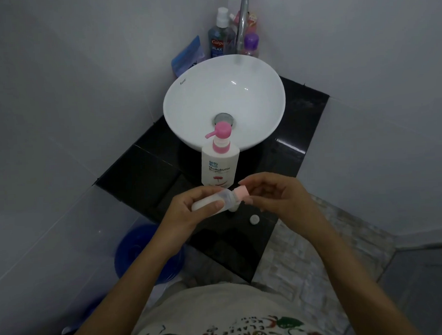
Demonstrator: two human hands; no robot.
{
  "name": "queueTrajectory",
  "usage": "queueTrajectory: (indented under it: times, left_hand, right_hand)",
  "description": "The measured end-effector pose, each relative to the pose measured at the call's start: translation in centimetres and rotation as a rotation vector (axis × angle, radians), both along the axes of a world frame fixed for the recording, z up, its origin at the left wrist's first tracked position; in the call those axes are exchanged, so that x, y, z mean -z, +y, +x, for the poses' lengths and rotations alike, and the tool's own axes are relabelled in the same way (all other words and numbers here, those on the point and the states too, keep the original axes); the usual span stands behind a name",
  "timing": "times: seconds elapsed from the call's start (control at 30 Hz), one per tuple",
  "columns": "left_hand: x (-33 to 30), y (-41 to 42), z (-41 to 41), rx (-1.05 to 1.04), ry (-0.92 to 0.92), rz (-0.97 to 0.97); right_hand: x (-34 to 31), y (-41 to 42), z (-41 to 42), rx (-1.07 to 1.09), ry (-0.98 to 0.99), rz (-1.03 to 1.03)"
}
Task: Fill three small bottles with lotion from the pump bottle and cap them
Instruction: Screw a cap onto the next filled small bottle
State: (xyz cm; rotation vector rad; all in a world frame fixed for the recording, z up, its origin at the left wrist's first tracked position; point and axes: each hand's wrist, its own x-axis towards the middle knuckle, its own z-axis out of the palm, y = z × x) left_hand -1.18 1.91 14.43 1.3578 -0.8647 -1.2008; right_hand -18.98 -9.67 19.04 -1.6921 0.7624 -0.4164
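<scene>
My left hand [189, 211] grips a small translucent bottle [211, 199] lying sideways above the black counter, its neck pointing right. My right hand [271, 193] pinches a pink cap [242, 192] at that neck. The white pump bottle [220, 164] with a pink pump head stands upright just behind my hands, in front of the basin. Under the held bottle a second small white piece [232, 208] shows, mostly hidden. A small white cap [254, 219] lies on the counter to the right of it.
A white bowl basin [186, 93] sits on the black counter [144, 175], with a chrome tap [242, 22] and several toiletry bottles [219, 38] behind it. A blue bucket [137, 252] stands on the floor at the left. Grey walls close in on both sides.
</scene>
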Motion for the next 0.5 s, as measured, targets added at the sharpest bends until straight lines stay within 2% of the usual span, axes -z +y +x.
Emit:
queueTrajectory:
  times: [0.2,0.33,0.5]
  left_hand:
    - [-0.4,0.3,-0.4,0.006,-0.025,-0.008]
    - [-0.6,0.4,-0.5,0.013,-0.015,-0.013]
    - [-1.2,0.5,-0.5,-0.012,-0.010,-0.021]
  right_hand:
    - [0.1,0.5,-0.1,0.018,0.102,-0.005]
    - [0.3,1.2,0.2,0.064,0.214,-0.160]
    - [0.2,0.4,-1.1,-0.084,0.026,-0.039]
